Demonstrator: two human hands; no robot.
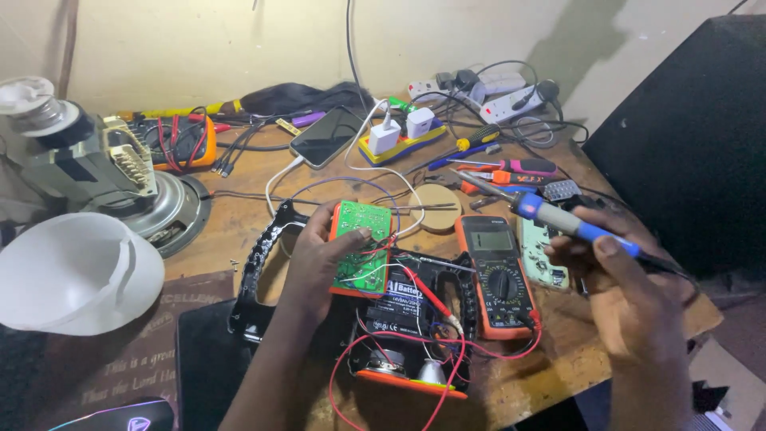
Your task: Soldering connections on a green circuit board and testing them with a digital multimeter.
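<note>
A cluttered wooden counter (239, 219) stands against a pale wall. The left hand (319, 255) holds a green circuit board (361, 247) tilted up over an open black case (399, 319), grip closed around it. The right hand (630, 295) clasps a blue soldering iron (550, 215), beside an orange meter (495, 275).

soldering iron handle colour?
Blue, with a dark grip section; the soldering iron is in the right hand. Head view shows it best.
</note>
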